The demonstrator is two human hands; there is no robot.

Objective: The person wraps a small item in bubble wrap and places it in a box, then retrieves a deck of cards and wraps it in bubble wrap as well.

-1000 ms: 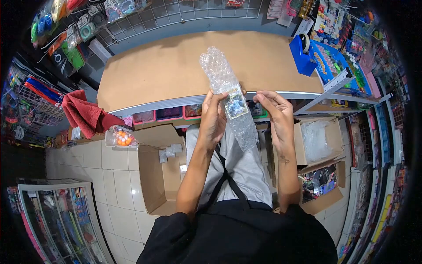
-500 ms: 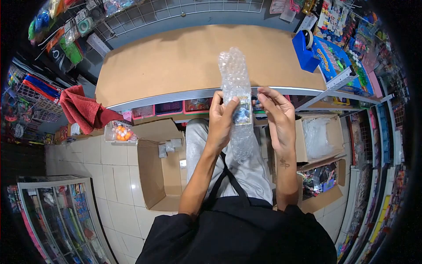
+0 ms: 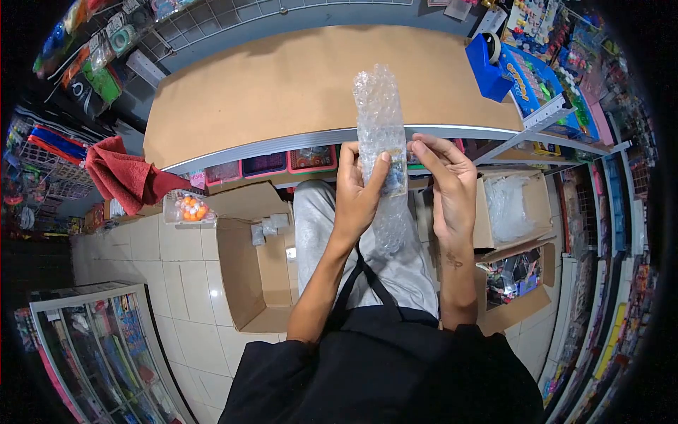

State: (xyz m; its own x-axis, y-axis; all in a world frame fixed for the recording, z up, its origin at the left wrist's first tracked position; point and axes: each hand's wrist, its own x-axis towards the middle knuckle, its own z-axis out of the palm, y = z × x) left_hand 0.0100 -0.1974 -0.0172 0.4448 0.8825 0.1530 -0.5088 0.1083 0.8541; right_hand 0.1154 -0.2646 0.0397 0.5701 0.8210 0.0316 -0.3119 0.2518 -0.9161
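Note:
A long strip of bubble wrap (image 3: 381, 106) hangs upright in front of me, its top over the tan shelf and its bottom above my lap. A small packet (image 3: 396, 176) with a blue and yellow pattern lies against the strip, partly covered by a layer of the wrap. My left hand (image 3: 360, 184) grips the strip and packet from the left, thumb on the front. My right hand (image 3: 452, 180) is at the right edge of the wrap with thumb and forefinger close together; what they pinch, if anything, is too small to make out.
The tan shelf (image 3: 282, 85) spans the front, with a blue tape dispenser (image 3: 487, 74) at its right end. An open carton (image 3: 240, 275) stands left of my legs. More cartons (image 3: 540, 205) are on the right. A red cloth (image 3: 120, 173) hangs at the left.
The wrap's layer now covers more of the packet's front, and my left thumb lies over it. My right hand stays near the strip's right edge. The view has shifted slightly.

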